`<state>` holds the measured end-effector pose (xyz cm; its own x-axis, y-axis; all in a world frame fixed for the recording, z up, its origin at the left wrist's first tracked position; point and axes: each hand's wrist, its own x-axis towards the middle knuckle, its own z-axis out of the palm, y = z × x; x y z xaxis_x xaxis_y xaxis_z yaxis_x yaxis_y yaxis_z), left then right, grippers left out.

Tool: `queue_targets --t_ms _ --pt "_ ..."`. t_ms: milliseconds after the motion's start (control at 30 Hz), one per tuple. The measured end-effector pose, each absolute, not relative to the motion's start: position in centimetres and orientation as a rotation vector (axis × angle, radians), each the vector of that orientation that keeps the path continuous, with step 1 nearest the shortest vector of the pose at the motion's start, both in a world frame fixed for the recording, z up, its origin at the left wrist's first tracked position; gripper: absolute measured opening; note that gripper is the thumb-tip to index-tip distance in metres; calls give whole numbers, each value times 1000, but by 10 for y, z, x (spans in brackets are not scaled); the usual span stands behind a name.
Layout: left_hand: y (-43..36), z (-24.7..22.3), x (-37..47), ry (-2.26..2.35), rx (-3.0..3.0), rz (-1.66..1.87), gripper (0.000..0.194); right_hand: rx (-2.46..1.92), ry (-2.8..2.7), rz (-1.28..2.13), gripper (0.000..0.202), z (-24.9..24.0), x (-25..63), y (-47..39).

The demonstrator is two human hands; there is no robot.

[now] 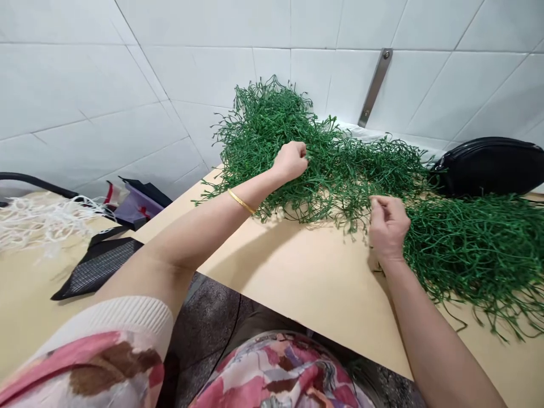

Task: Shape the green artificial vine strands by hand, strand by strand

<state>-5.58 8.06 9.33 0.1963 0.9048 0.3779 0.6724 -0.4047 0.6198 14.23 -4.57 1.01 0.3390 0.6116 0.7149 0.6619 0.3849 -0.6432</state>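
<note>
Greenery, in loose tangled heaps on a pale tabletop (pixel 289 272). Holding the left hand (pixel 291 160) at the front of the taller heap (pixel 267 122), close to the tiled wall (pixel 204 73), with fingers curled closed, and wearing a gold bangle (pixel 241 201) on that wrist. Holding the right hand (pixel 387 226) with thumb and forefinger pinched together, between the thinner spread (pixel 374 164) at the back and the broad right-hand heap (pixel 476 243). Probably pinching fine green strands with both hands, but not being able to tell for sure, from so little showing at the fingertips.

Judging progress from the lie of the strands: seemingly being well short of finished, with plenty lying loose on both sides and between the hands. Not seeing any tied bundle, and not being able to tell handled strands from unhandled ones; possibly counting the right-hand heap as done, but without proof.

Seeing also a black bag (pixel 488 167) just beside the greenery at the right, and white strands (pixel 46 221) lying well apart at the far left, near a dark mesh pouch (pixel 100 266).
</note>
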Motion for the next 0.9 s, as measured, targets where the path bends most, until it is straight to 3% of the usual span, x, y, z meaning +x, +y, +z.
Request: queue_targets --t_ms 100,167,300,367,500,633,900 --pt "61 94 -54 1582 2518 993 32 -1240 -1045 119 21 13 156 -37" --pt "37 93 -43 1356 2816 968 44 -1183 -960 229 20 12 160 -33" --pt "-7 66 -9 422 3336 583 34 -1132 -979 332 20 15 157 -33" --pt "-10 45 4 294 3416 420 32 -1114 -1000 366 21 19 153 -37" --pt "29 23 3 715 3439 304 33 -1066 -937 400 22 29 151 -43" --pt "76 34 -16 1091 3359 347 32 -1019 -846 392 21 34 156 -41" --pt "88 42 -17 1150 3345 242 28 -1442 -1161 157 21 18 168 -39"
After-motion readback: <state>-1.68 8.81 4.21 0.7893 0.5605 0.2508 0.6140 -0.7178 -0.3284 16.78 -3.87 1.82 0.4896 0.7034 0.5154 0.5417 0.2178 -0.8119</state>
